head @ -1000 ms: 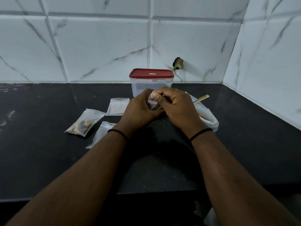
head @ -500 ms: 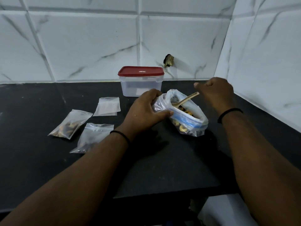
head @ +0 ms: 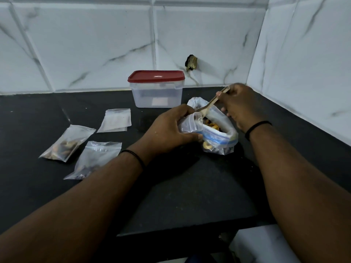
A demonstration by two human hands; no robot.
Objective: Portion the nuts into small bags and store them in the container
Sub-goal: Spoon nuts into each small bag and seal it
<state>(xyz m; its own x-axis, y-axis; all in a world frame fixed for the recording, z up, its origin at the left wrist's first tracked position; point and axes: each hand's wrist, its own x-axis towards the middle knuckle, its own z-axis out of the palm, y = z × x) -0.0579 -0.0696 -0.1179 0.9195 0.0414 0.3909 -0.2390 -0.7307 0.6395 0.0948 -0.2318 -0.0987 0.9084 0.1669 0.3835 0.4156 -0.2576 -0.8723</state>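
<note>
Black stone forms the countertop (head: 180,186) seen from the head camera, backed by white marble-patterned wall tiles (head: 91,44).

A large clear bag of nuts (head: 218,130), with a blue band along its folded-down rim, stands open on the counter near the right-hand corner. A small clear bag (head: 190,123) is gripped by the left hand (head: 167,130), fingers and thumb curled round it, and is held touching the near-left side of the large bag. A wooden spoon (head: 210,103) is pinched near the top of its handle by the right hand (head: 239,105); the spoon is tilted, its lower end dipped into the mouth of the large bag. Whether anything lies in the spoon's bowl cannot be told.

Behind the bags, against the wall, a translucent container (head: 157,95) is set, closed by a red lid (head: 155,76).

To the left, three more small bags lie flat on the counter. A filled bag (head: 66,143) with dark contents is furthest left; a second filled bag (head: 93,158) lies just beside it, partly hidden by the left forearm; an empty-looking bag (head: 115,120) rests further back, towards the container.

A black band is worn on each wrist. A small dark fitting (head: 191,62) is fixed to the wall above the container.
</note>
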